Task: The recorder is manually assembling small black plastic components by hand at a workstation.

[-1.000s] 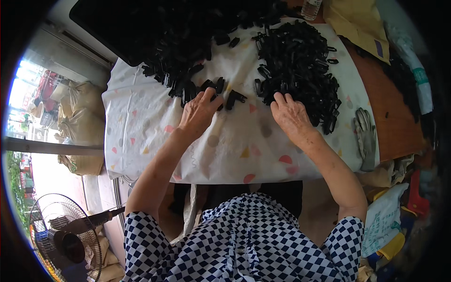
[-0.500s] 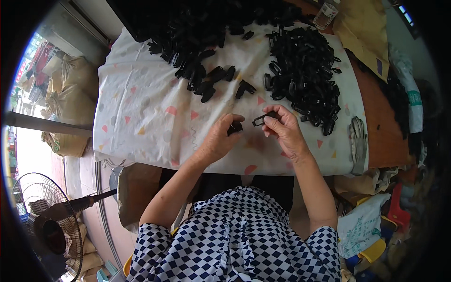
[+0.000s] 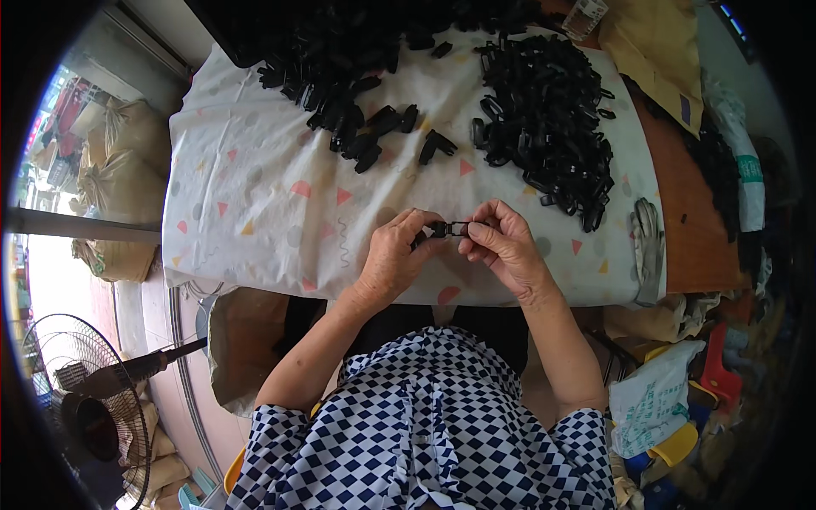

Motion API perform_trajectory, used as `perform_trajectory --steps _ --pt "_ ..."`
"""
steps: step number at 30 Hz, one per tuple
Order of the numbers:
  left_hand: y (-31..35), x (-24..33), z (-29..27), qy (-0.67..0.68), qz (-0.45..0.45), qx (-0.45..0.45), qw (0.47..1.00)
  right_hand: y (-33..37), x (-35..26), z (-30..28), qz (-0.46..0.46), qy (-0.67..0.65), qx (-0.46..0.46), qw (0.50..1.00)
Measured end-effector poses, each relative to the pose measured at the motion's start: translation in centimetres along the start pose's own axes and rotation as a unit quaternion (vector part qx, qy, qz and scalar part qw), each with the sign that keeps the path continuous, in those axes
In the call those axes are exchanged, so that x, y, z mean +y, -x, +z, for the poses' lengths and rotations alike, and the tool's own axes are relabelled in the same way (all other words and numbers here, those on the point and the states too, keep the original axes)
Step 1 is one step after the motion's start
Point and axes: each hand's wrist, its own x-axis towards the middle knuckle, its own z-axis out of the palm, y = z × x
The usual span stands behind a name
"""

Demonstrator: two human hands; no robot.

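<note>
Over the near part of the table, my left hand [image 3: 393,257] pinches a small black plastic part [image 3: 432,231], mostly hidden by the fingers. My right hand [image 3: 507,246] grips a black plastic frame piece [image 3: 457,228] between thumb and fingers. The ends of the two parts meet between my hands; whether they are locked together I cannot tell. Just beyond lie a joined pair of black parts [image 3: 436,147] and a few loose ones. One heap of black pieces [image 3: 548,127] sits at the right, another heap of black parts [image 3: 340,93] at the far left.
A white patterned cloth [image 3: 263,221] covers the table. Grey-white gloves [image 3: 648,251] lie at its right edge, near bare brown wood [image 3: 690,255]. A clear bottle [image 3: 585,19] stands at the back. On the floor are a fan [image 3: 89,416] at left and a plastic bag [image 3: 654,399] at right.
My hands have come together, and the frame piece in my right hand now meets the part in my left. The view has shifted slightly.
</note>
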Motion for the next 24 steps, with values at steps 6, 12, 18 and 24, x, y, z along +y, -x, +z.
perform_trajectory --steps 6,12,18,24 --pt "-0.3 0.8 0.5 -0.029 0.02 -0.005 0.999 0.4 0.4 -1.1 0.002 -0.036 0.007 0.999" --pt "-0.6 0.7 1.4 -0.044 0.006 -0.026 0.999 0.7 0.9 -2.1 0.005 -0.049 0.009 0.999" --pt "-0.9 1.0 1.9 -0.072 0.027 -0.053 0.996 1.1 -0.2 -2.8 0.044 0.08 0.008 0.996" --pt "-1.2 2.0 1.5 -0.16 0.166 -0.068 0.971 1.3 0.1 -4.1 0.003 0.298 -0.021 0.954"
